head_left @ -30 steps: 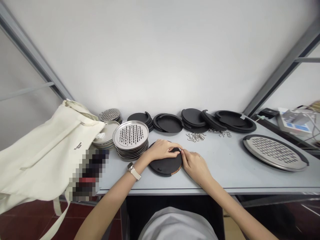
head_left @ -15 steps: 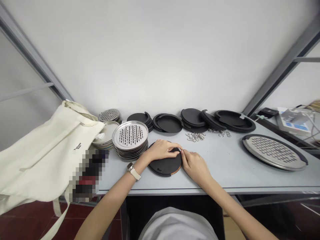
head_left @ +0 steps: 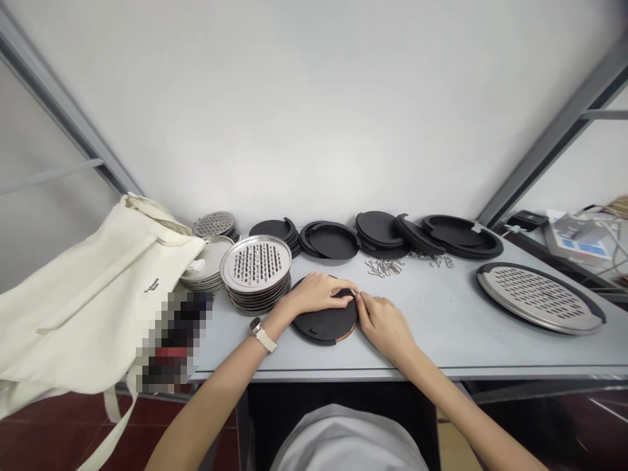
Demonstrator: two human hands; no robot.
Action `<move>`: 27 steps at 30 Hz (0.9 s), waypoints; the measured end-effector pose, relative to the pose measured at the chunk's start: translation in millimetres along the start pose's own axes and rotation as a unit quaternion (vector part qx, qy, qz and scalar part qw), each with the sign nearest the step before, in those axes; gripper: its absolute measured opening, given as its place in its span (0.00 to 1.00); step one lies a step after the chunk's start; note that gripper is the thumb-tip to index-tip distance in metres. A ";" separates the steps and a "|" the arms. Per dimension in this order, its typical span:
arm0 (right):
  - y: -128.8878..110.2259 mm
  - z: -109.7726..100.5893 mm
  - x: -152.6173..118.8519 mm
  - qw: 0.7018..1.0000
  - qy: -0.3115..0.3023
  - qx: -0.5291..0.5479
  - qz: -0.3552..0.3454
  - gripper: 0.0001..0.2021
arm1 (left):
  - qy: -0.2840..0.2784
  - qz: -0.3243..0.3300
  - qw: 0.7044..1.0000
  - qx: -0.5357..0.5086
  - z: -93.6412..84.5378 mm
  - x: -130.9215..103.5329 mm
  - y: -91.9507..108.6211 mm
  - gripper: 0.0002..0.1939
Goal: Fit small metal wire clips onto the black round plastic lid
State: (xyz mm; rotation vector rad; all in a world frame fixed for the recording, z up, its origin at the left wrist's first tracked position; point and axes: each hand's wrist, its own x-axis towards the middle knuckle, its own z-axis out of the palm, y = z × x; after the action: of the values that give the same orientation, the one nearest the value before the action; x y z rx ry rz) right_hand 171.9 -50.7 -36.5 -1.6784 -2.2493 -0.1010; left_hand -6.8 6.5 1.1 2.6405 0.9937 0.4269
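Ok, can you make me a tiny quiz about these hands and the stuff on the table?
1. True or false: the left hand rests on a round black disc.
2. Which lies to the right of the right hand? A) cream bag B) black-edged metal plate C) stack of metal discs
3. Fill in: the watch is on the ____ arm.

Key: 1 true; 2 B; 3 left

I'm on the single head view here, facing forward and down from above the worktop's (head_left: 456,347) near side, pale wall (head_left: 314,118) filling the upper middle.
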 end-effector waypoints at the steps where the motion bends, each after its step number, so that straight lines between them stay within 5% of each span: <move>1: 0.1 -0.2 0.0 1.000 -0.001 0.002 0.000 0.16 | 0.001 0.002 1.000 0.005 0.3 -0.3 0.1 0.15; 10: 1.6 -2.4 1.5 0.999 -0.022 0.026 0.013 0.16 | 0.025 0.031 0.998 0.040 3.6 -3.5 1.1 0.15; 16: 2.0 -2.2 1.5 0.999 -0.020 0.028 0.005 0.16 | 0.054 0.030 0.997 0.047 -2.1 -7.2 9.6 0.29; 22: 3.5 -0.1 1.5 0.999 -0.018 0.028 0.004 0.17 | 0.040 0.075 0.996 0.009 0.1 -6.0 7.2 0.16; 27: 3.1 -0.4 2.1 0.999 -0.025 0.030 -0.002 0.18 | 0.027 0.069 0.997 -0.010 0.7 -4.6 5.9 0.15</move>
State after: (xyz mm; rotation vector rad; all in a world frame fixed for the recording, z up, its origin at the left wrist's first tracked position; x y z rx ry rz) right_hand 174.4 -47.9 -35.9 -1.6639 -2.2674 0.0075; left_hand -6.4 -1.0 1.8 2.7018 0.8199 0.5383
